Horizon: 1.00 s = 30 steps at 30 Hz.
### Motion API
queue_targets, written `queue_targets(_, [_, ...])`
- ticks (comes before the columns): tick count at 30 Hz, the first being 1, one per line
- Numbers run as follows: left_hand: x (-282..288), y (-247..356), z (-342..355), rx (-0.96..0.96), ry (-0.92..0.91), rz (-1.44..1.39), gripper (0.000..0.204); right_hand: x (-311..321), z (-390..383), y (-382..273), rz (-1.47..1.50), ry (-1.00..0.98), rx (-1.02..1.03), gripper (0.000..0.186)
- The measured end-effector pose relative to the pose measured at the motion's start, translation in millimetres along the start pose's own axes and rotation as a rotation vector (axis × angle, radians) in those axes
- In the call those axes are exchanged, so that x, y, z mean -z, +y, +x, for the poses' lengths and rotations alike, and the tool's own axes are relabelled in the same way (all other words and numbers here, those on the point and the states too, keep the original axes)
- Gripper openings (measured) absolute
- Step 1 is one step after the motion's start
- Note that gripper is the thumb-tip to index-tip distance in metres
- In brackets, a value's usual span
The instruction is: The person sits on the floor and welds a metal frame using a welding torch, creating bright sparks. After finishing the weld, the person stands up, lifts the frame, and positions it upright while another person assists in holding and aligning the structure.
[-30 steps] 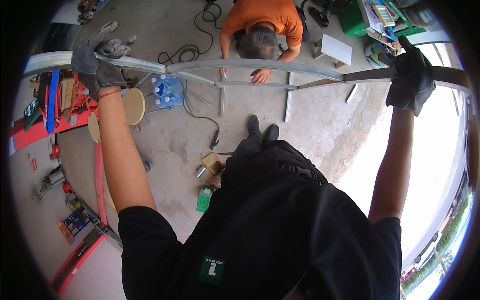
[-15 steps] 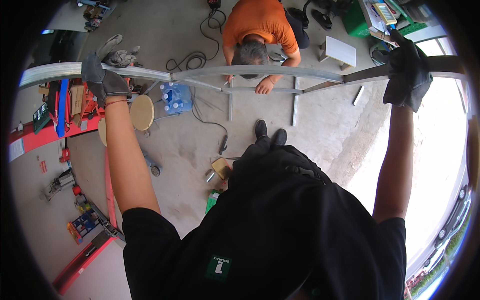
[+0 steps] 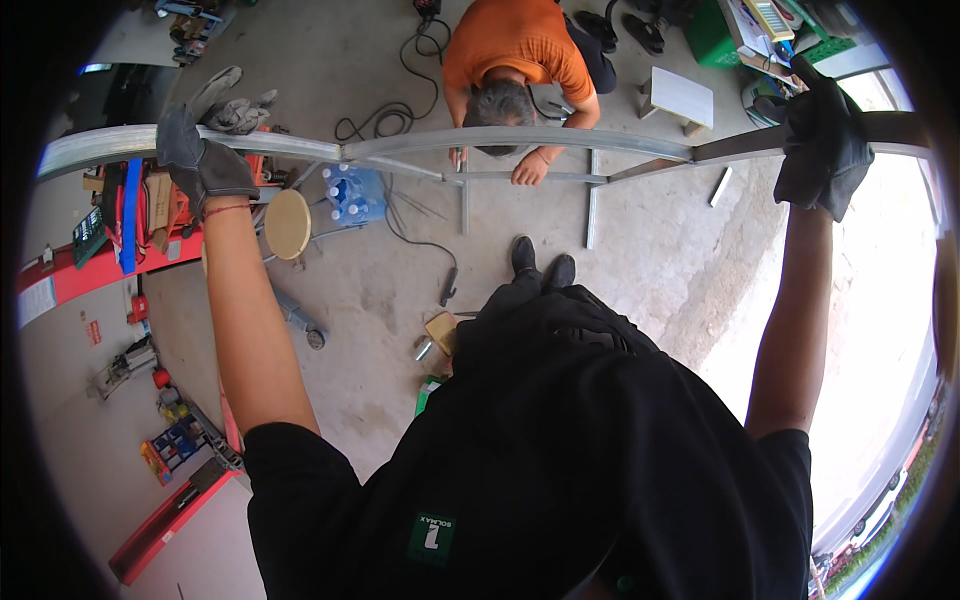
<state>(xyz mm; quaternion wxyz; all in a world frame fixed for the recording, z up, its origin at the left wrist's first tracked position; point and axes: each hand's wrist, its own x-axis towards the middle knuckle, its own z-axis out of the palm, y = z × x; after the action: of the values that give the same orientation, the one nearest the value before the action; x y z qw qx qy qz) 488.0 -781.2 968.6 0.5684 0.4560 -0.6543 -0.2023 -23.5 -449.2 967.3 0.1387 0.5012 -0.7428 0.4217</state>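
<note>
A long frame of square metal tube (image 3: 520,138) spans the view in front of me from left to right. My left hand (image 3: 203,162), in a dark grey work glove, is closed round its left part. On the right part of the frame, my right hand (image 3: 825,155) grips the bar in a matching glove, one finger sticking up. Between my hands, a person in an orange shirt (image 3: 515,40) bends over the lower crossbar (image 3: 545,178). One bare hand (image 3: 530,168) of that person rests on it; the other, partly hidden, holds something thin.
Blue-capped water bottles (image 3: 353,195) and a round stool (image 3: 288,224) stand at the left, near a red shelf (image 3: 165,255) of tools. A black cable (image 3: 420,240) runs across the floor. A small white bench (image 3: 680,97) stands at the far right.
Both my hands have shifted slightly outward, the left to the left and the right to the right, still gripping the frame. The other person has barely moved.
</note>
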Motion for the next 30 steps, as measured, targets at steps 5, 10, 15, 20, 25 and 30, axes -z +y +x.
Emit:
queue_targets(5, [-7.8, 50.0, -15.5, 0.416, -0.297, -0.482, 0.036, 7.8, -5.0, 6.0, -0.035, 0.002, 0.025, 0.046])
queue_targets(10, [-3.8, 35.1, -11.6, 0.124, -0.119, -0.129, 0.04, 8.0, -4.7, 11.3, -0.199, 0.031, 0.157, 0.044])
queue_targets(15, [-4.1, 22.6, -10.7, -0.15, -0.009, 0.146, 0.038, 11.1, -7.2, 15.2, -0.135, 0.016, 0.086, 0.042])
queue_targets(20, [-6.7, 17.4, -13.0, -0.196, 0.008, 0.153, 0.037, 15.3, -13.9, 18.3, -0.085, 0.041, 0.067, 0.043])
queue_targets(25, [-6.9, 19.1, -12.7, -0.223, 0.023, 0.166, 0.037, 18.4, -14.1, 24.3, -0.129, 0.077, 0.14, 0.043])
queue_targets(30, [-7.3, 19.9, -13.5, -0.237, 0.023, 0.171, 0.036, 22.9, -15.3, 32.7, -0.011, 0.022, -0.053, 0.039])
